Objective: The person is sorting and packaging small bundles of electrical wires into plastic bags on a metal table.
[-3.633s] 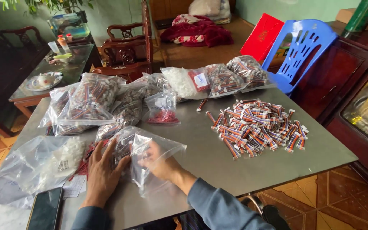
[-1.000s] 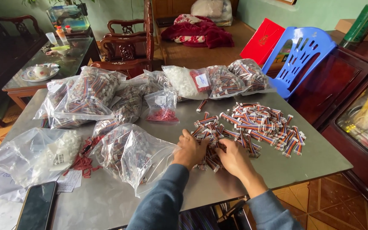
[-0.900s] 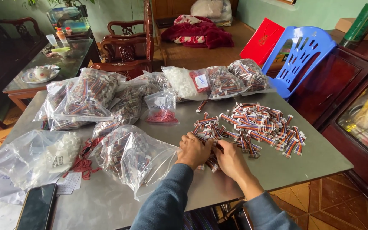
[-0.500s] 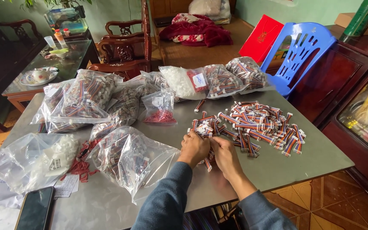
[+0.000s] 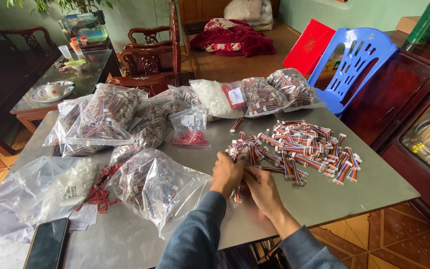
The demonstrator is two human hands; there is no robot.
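Nearest, a dark phone [image 5: 47, 244] lies at the near left corner of the grey table [image 5: 374, 184]. Just beyond, the left hand [image 5: 227, 173] and right hand [image 5: 261, 187] sit side by side, touching, both curled around a small bunch of striped wire bundles [image 5: 242, 155] at the near edge of the loose heap of bundles [image 5: 307, 147], which spreads away to the right of the hands. Left of the left hand lies a clear bag [image 5: 158, 187] of the same parts. Farther back, more filled bags [image 5: 108, 117] line the table, with a blue plastic chair [image 5: 357, 62] behind
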